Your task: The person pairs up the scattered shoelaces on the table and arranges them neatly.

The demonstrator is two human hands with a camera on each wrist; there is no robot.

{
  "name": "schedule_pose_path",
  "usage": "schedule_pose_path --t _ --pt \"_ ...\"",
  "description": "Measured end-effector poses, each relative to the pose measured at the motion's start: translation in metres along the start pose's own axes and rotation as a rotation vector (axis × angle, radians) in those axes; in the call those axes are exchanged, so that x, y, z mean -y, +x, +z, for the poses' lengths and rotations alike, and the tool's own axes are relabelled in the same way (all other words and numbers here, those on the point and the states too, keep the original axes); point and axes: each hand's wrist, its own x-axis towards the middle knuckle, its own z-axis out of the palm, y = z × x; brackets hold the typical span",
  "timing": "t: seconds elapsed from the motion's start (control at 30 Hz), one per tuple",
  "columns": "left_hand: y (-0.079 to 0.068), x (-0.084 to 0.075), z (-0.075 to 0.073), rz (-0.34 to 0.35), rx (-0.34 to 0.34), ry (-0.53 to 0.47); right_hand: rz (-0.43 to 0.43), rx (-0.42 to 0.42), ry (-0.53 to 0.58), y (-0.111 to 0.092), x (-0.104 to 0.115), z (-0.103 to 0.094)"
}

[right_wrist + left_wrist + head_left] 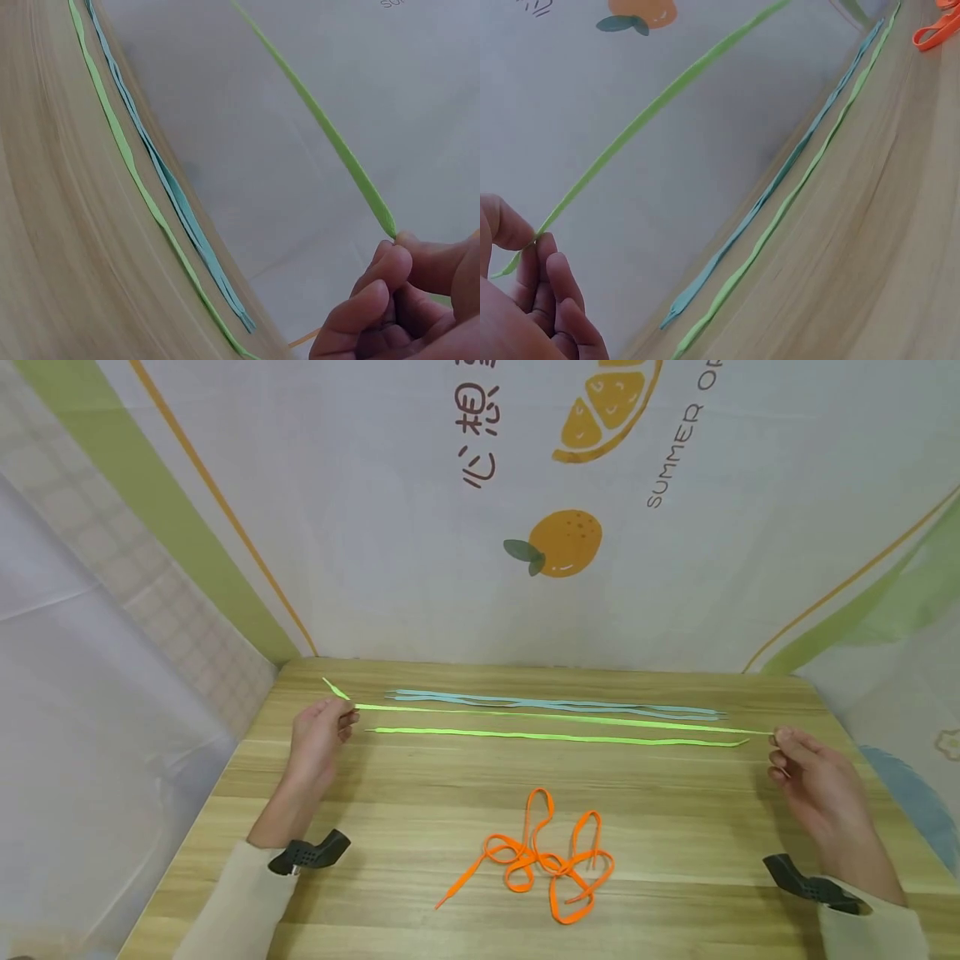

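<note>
A lime-green shoelace [562,718] is stretched nearly straight between both hands, raised over the table. My left hand [318,735] pinches it near one end between thumb and index finger, and a short tail sticks out past the fingers. At the other end, my right hand [817,777] pinches the lace with thumb and fingertips. A second lime-green shoelace [555,737] lies straight across the table. Just behind it run light-blue shoelaces [540,702], side by side. In the right wrist view the held lace [337,142] shows flat and taut.
An orange shoelace [555,864] lies in loose loops at the table's front middle. The wood-grain table [390,827] ends at a white printed cloth [420,568] behind it. Black wrist mounts [309,852] sit on both sleeves.
</note>
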Motion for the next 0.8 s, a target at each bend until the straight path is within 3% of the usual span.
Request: schedule_pose_path --t 0.2,0.47,0.63,0.8 --pt "0.003 0.005 0.002 -0.036 -0.01 -0.01 -0.002 -0.031 -0.002 0.003 -0.001 -0.003" --pt "0.006 0.01 -0.001 -0.022 -0.011 0.101 0.0 -0.067 -0.006 0.004 -0.002 -0.014" --pt "0.009 0.015 -0.006 -0.01 0.012 0.298 -0.003 -0.107 -0.054 0.004 -0.003 -0.015" --pt "0.012 0.021 -0.006 0.044 0.02 0.511 0.023 -0.228 -0.179 0.002 -0.004 -0.011"
